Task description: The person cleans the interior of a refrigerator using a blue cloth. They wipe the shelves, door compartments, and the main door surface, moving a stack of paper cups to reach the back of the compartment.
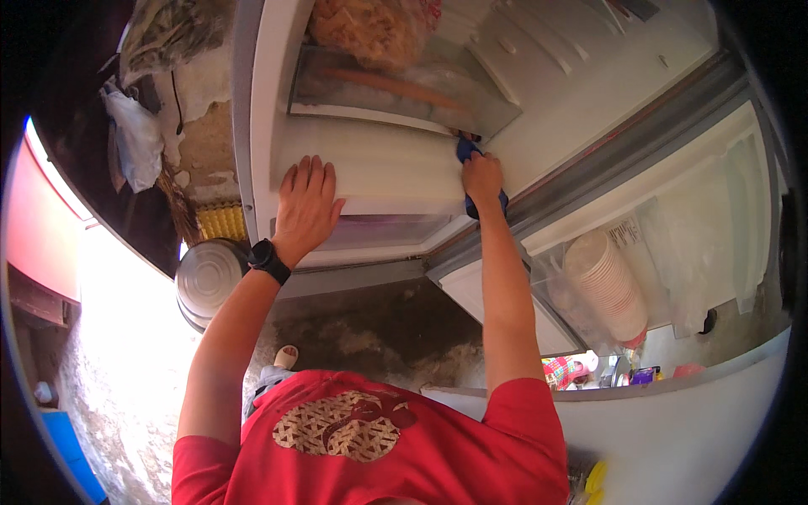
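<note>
A refrigerator stands open in front of me, with a white plastic ledge (385, 170) in its lower part. My left hand (309, 203) rests flat on the left end of that ledge, palm down, holding nothing. At the ledge's right end, my right hand (483, 180) grips a dark blue cloth (467, 149), which also hangs out below the hand. The cloth's upper end reaches under the front edge of a glass shelf (499, 117). On the shelf lies a plastic bag of orange-yellow food (372, 28). Below the ledge is a translucent compartment (391, 228).
The open refrigerator door (726, 189) on the right holds a bagged stack of paper cups (606, 278). A round metal pot (211, 278) stands at left, below a hanging white plastic bag (136, 139). A pale partition (669, 410) curves at lower right. The floor (379, 328) is stained.
</note>
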Motion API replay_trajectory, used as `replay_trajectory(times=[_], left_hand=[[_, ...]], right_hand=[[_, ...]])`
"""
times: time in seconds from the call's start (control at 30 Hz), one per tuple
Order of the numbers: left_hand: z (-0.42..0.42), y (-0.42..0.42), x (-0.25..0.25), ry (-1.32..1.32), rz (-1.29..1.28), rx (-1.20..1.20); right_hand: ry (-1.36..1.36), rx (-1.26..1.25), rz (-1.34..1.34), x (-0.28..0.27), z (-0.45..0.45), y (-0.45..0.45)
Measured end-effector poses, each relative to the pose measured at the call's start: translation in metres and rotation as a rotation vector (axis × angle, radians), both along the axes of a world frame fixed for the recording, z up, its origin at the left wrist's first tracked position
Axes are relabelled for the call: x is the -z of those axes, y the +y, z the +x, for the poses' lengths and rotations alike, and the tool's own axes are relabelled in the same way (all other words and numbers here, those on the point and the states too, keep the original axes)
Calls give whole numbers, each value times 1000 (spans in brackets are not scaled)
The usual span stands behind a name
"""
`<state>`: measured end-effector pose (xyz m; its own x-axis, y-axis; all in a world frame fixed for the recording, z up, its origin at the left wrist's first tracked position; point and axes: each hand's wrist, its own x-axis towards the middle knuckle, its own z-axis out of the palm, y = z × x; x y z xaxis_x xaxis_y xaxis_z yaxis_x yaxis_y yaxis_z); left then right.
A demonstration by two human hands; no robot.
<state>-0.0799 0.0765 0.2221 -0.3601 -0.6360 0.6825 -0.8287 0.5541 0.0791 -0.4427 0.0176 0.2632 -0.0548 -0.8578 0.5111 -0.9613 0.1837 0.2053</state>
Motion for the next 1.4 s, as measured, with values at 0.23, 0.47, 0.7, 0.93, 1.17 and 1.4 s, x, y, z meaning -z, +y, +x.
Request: replay_trajectory(times=[0.23, 0.47, 0.7, 0.93, 1.17, 1.4], left_hand=[[2, -1, -1, 68, 9, 49], [27, 13, 29, 159, -136, 174], [130, 102, 149, 324, 237, -87], [165, 127, 221, 455, 675, -303], [100, 86, 268, 365, 889, -239], [69, 84, 293, 48, 735, -335]], right_hand=[[-59, -175, -107, 9, 87, 11], [-87, -648, -232, 22, 190, 56], [144, -537, -236, 26, 78, 47], [-38, 89, -149, 12, 58, 46], [-194, -647, -317, 37, 155, 75], [-818, -777, 256, 182, 217, 154]])
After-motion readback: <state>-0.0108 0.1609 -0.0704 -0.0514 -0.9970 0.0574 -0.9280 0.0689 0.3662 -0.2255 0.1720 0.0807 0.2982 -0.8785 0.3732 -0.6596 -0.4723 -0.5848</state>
